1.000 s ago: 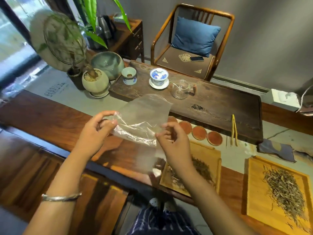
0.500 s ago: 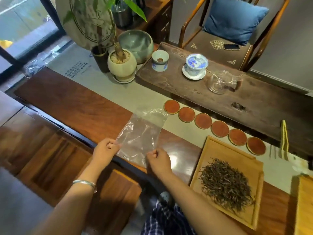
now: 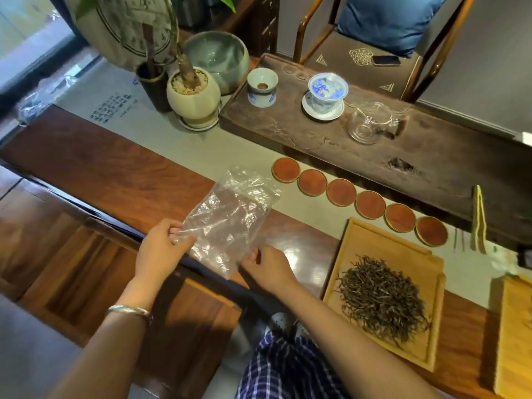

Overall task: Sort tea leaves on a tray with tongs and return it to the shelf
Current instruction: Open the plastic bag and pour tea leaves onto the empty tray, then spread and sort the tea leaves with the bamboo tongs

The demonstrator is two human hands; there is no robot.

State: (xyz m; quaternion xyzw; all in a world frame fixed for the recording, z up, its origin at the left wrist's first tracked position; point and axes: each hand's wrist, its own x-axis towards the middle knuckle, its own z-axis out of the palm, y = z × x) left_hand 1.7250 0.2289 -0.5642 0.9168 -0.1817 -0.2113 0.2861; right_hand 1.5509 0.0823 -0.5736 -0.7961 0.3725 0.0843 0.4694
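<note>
The left hand [image 3: 161, 249] and the right hand [image 3: 266, 267] both hold a crumpled clear plastic bag [image 3: 230, 217] over the near edge of the desk [image 3: 115, 174]. The left thumb and fingers are curled and pinch the bag's near left edge; the right fingers pinch its near corner from the other side. The bag's long axis runs from the hands away toward the far right, its far end reaching onto the pale runner [image 3: 207, 148] just beside the first of six round red coasters [image 3: 286, 169].

The coasters lie in a row that slants from the middle of the desk toward the right. Just beside the last of them, near the desk's right end, sits a wooden tray [image 3: 374, 237] with its long axis running from far to near, tilted slightly to the right. A heap of dark tea leaves [image 3: 383, 298] lies spread on its middle and near part. A second wooden tray [image 3: 515, 335] is cut off at the right edge.

The yellowish tongs [image 3: 479, 218] lie beyond the tray, well apart from both hands, on the near edge of a dark wooden tea board [image 3: 316, 139], their long axis pointing away from the person. On that board stand a small cup [image 3: 262, 87], a blue-and-white lidded cup [image 3: 326, 93] and a glass pitcher [image 3: 370, 122].
</note>
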